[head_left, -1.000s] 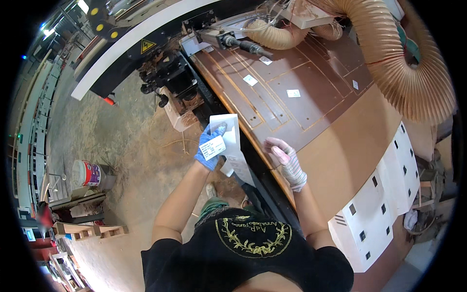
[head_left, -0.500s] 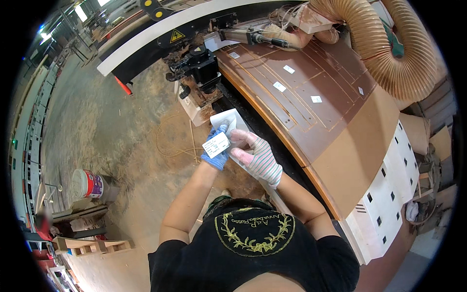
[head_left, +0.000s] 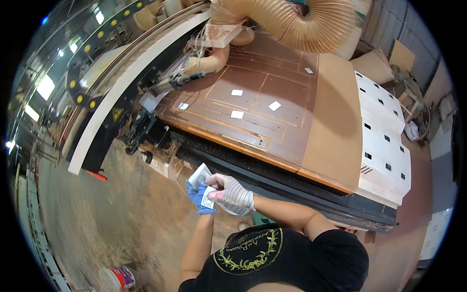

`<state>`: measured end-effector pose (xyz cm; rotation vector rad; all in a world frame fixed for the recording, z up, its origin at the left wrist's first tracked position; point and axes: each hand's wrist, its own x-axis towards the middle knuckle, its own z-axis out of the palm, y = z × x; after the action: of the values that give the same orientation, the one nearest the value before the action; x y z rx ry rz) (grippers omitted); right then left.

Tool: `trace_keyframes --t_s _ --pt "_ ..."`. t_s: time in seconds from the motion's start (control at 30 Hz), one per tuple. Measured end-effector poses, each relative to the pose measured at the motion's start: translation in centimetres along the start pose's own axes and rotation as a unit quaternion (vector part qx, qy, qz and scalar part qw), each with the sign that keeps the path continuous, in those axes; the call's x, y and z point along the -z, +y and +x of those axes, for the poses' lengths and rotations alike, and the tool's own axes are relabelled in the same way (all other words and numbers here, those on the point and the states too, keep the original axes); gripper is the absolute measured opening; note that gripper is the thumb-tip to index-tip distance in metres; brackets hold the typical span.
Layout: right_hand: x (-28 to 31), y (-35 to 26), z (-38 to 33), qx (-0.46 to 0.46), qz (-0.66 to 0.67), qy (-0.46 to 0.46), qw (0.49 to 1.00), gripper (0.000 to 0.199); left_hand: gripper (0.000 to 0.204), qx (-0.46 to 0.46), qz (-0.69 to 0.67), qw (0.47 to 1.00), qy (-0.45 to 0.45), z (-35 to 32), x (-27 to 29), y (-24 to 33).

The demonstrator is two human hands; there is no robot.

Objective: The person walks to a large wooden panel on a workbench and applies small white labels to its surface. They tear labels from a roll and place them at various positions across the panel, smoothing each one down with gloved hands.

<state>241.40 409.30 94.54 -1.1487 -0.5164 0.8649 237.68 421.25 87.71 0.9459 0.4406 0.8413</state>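
My left hand (head_left: pixel 200 195), in a blue glove, is closed round a white strip of label paper (head_left: pixel 198 175) whose upper end curls above the fingers. A small white printed label (head_left: pixel 208 198) lies in front of that palm. With a striped white and pink glove on, my right hand (head_left: pixel 232 192) pinches at the edge of the label, thumb and forefinger close together. More of the pale strip hangs beneath the right hand. The glove hides exactly how the label and strip meet. Both hands are in front of the machine bed's near edge.
A brown panel (head_left: pixel 287 127) with cut grooves lies on the machine bed, several white labels on it. Over it hang a ribbed hose (head_left: pixel 311 27) and the machine's gantry (head_left: pixel 104 104). White perforated panels (head_left: pixel 384 146) stand at the right. A bucket (head_left: pixel 119 278) is on the floor, lower left.
My view has swung right, showing more of the bed. My right thumb and forefinger have come onto the label, which has tilted more upright. My left hand still grips the strip.
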Motion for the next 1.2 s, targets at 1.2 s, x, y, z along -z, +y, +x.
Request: trace_keyframes --t_s 1.2 --pt "55.3 0.4 37.2 0.145 -0.211 0.601 0.757 0.014 0.016 -0.041 0.375 0.885 -0.271 44.6 -10.6 -34.6"
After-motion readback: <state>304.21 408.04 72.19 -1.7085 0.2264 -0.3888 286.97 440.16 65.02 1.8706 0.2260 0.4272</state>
